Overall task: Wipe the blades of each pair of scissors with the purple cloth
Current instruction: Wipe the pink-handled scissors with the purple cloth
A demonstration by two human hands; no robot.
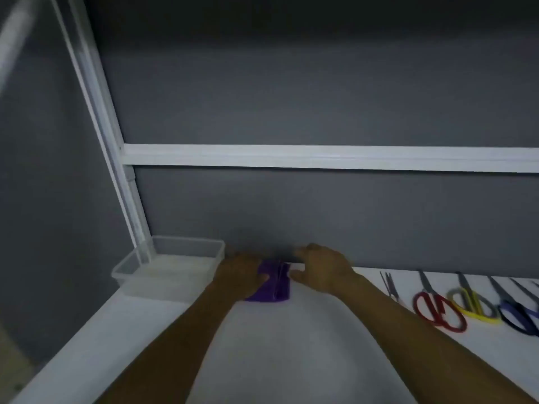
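A folded purple cloth [275, 284] lies on the white table near the back wall. My left hand [240, 272] rests on the cloth's left part, its thumb lying over the fabric. My right hand [322, 268] hovers just right of the cloth with relaxed fingers, holding nothing. Several pairs of scissors lie in a row at the right: a small thin pair [390, 285], a red-handled pair [437, 309], a yellow-and-grey-handled pair [474, 303] and a blue-handled pair [520, 314], cut off by the frame edge.
A clear plastic tub [170, 268] stands at the back left corner, just left of my left hand. A grey wall with white rails [320, 157] rises behind the table [291, 345]. The table's left edge runs diagonally to the lower left.
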